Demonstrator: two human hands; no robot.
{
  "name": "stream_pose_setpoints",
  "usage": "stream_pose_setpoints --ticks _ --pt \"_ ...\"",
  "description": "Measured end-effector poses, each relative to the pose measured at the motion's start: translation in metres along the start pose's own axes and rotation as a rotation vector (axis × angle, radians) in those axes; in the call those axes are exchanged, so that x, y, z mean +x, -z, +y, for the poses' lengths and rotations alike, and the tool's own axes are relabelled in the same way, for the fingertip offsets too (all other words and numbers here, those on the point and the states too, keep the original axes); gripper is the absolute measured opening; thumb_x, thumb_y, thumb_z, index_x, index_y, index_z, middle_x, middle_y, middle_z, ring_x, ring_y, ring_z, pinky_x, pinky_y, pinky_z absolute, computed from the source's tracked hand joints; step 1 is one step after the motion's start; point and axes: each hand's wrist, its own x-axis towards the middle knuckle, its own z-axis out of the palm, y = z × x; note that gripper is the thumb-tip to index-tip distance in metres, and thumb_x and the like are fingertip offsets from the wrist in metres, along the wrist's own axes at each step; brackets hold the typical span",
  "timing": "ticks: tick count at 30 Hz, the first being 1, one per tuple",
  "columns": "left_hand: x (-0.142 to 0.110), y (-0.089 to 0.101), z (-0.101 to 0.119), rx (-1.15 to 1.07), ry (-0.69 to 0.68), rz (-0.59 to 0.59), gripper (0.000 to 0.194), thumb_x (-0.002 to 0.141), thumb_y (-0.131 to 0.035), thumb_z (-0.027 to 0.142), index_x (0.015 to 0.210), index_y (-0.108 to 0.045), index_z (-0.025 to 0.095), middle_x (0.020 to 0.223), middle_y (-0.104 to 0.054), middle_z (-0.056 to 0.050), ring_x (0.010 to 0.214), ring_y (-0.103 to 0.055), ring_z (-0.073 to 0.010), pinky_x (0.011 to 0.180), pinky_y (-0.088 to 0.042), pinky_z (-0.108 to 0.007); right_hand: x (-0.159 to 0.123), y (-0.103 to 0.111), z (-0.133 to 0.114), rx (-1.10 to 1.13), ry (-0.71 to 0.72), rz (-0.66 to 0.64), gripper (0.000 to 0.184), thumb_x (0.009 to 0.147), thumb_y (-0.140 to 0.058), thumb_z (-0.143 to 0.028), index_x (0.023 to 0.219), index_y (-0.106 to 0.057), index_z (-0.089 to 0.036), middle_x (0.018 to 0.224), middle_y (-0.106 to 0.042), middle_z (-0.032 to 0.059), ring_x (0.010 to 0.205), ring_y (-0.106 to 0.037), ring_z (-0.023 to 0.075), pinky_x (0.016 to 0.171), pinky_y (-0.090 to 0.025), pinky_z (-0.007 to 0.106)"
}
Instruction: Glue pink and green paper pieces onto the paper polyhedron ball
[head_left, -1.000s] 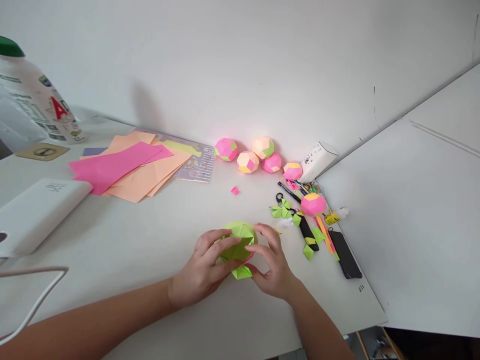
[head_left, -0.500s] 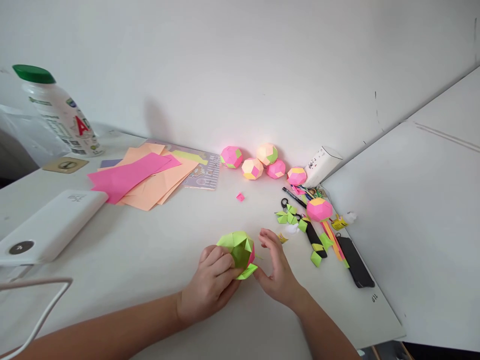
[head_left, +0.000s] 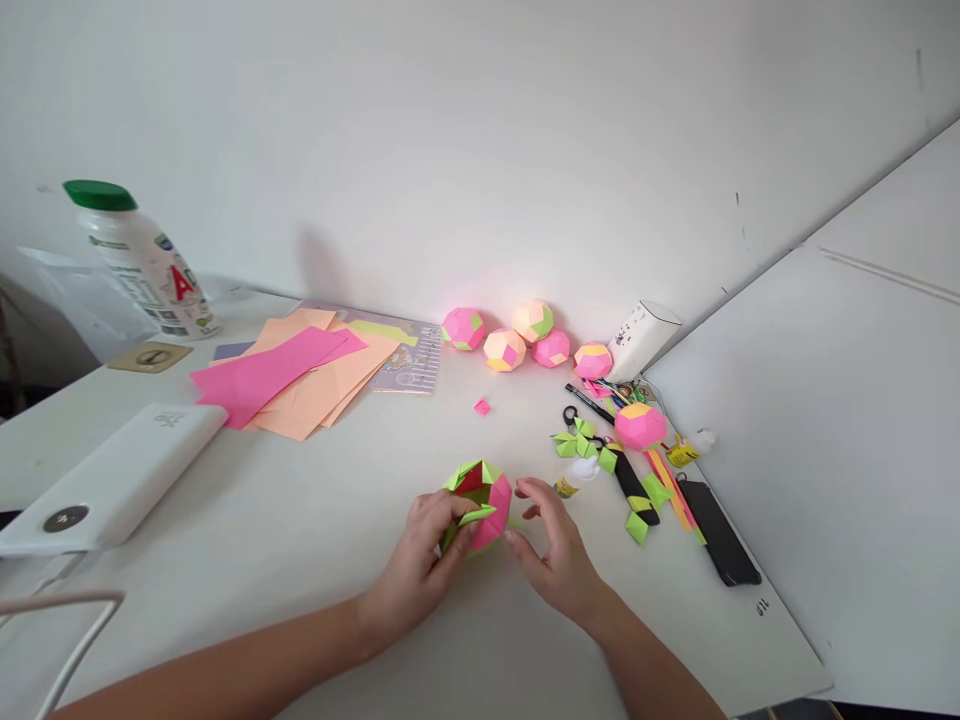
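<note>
Facing a white wall [head_left: 420,150] across a white table [head_left: 300,520]. Holding a paper ball [head_left: 499,492] above the near middle of the table, pinching its near left edge and a green flap [head_left: 477,514] between the thumb and fingers of the left hand [head_left: 417,555]. Poising the right hand [head_left: 556,552] just to the right of the ball, with fingers curved and parted; unable to tell whether touching it with the thumb. Showing creased bright green and pink panels around a hollow middle, with a red patch inside. Seeing a bottle [head_left: 154,270] with a green cap at the far left, and a small yellow-and-white bottle [head_left: 686,449] leaning by the phone [head_left: 720,530] at the right; not making out the contents of either. Facing the open side of the ball upward and somewhat toward the left hand, too round for reading a long axis. Pointing the flap rightward, toward the right hand, with a long axis nearly sideways.
</note>
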Motion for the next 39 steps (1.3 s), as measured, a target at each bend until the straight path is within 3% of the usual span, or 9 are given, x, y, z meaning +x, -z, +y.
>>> stream_pose_setpoints --ticks 5,9,12,16,23,27,31,34,39 --pt "0.006 0.005 0.009 -0.525 0.289 -0.179 0.032 0.088 -0.055 0.051 0.079 -0.054 0.021 0.080 -0.056 0.000 0.075 -0.048 -0.0159 0.070 -0.040 -0.028 0.007 0.014 0.001 -0.193 0.231 0.508 0.032 0.085 -0.052 -0.012 0.114 -0.051 -0.025 0.088 -0.057 0.0071 0.082 -0.057 0.0233 0.069 -0.052 0.040" --pt "0.009 0.003 0.008 -0.784 0.463 -0.251 0.036 0.076 -0.070 0.050 0.076 -0.054 0.018 0.075 -0.058 0.001 0.069 -0.049 -0.0133 0.066 -0.038 -0.026 0.010 0.033 0.009 -0.268 0.047 0.775 0.047 0.078 -0.052 -0.013 0.123 -0.044 -0.023 0.115 -0.050 0.0139 0.107 -0.051 0.0297 0.086 -0.047 0.051" --pt "0.009 0.001 0.004 -0.861 0.519 -0.277 0.039 0.071 -0.076 0.048 0.070 -0.054 0.017 0.067 -0.055 0.003 0.062 -0.047 -0.0115 0.061 -0.036 -0.024 0.009 0.032 0.029 -0.087 -0.199 0.602 0.066 0.073 -0.051 -0.012 0.135 -0.031 -0.021 0.136 -0.039 0.0161 0.123 -0.044 0.0303 0.096 -0.044 0.050" --pt "0.010 -0.001 -0.001 -0.957 0.578 -0.319 0.037 0.066 -0.082 0.044 0.067 -0.058 0.015 0.065 -0.059 0.003 0.060 -0.050 -0.0106 0.059 -0.037 -0.023 0.007 0.009 0.058 0.068 -0.484 0.330 0.077 0.071 -0.054 -0.015 0.140 -0.020 -0.019 0.133 -0.045 0.0184 0.107 -0.058 0.0262 0.086 -0.051 0.043" --pt "0.005 -0.003 -0.004 -1.141 0.690 -0.535 0.026 0.063 -0.087 0.031 0.076 -0.072 0.015 0.075 -0.071 -0.002 0.072 -0.063 -0.0150 0.070 -0.045 -0.026 0.018 0.003 0.069 -0.036 -0.454 0.310 0.047 0.075 -0.060 -0.034 0.116 -0.051 -0.016 0.106 -0.061 0.0135 0.102 -0.058 0.0298 0.090 -0.047 0.048" --pt "0.003 -0.003 0.000 -1.159 0.741 -0.560 0.022 0.063 -0.086 0.028 0.076 -0.074 0.015 0.074 -0.073 -0.002 0.071 -0.064 -0.0148 0.069 -0.046 -0.025 0.024 0.015 0.058 0.008 -0.412 0.252 0.042 0.080 -0.056 -0.037 0.116 -0.051 -0.016 0.101 -0.063 0.0116 0.091 -0.061 0.0260 0.084 -0.050 0.044" --pt "0.005 -0.002 0.002 -1.154 0.770 -0.551 0.024 0.064 -0.085 0.027 0.082 -0.076 0.014 0.080 -0.074 -0.004 0.075 -0.064 -0.0160 0.073 -0.047 -0.026 0.015 0.030 0.035 0.221 -0.234 0.309 0.051 0.080 -0.065 -0.035 0.126 -0.045 -0.023 0.113 -0.059 0.0107 0.104 -0.057 0.0247 0.089 -0.047 0.040" --pt "0.005 -0.001 0.002 -1.182 0.764 -0.558 0.024 0.066 -0.083 0.027 0.085 -0.076 0.014 0.083 -0.075 -0.005 0.078 -0.065 -0.0172 0.075 -0.048 -0.026 0.007 0.040 0.019 0.447 -0.201 0.337 0.045 0.075 -0.073 -0.035 0.114 -0.052 -0.027 0.101 -0.060 0.0061 0.084 -0.058 0.0195 0.070 -0.050 0.031" --pt "0.004 -0.003 -0.002 -1.215 0.760 -0.555 0.024 0.069 -0.082 0.029 0.086 -0.076 0.014 0.082 -0.074 -0.005 0.076 -0.065 -0.0168 0.074 -0.047 -0.026 0.004 0.046 0.006 0.731 -0.142 0.269 0.034 0.072 -0.074 -0.046 0.096 -0.060 -0.026 0.076 -0.052 -0.0010 0.057 -0.044 0.0122 0.052 -0.038 0.026"
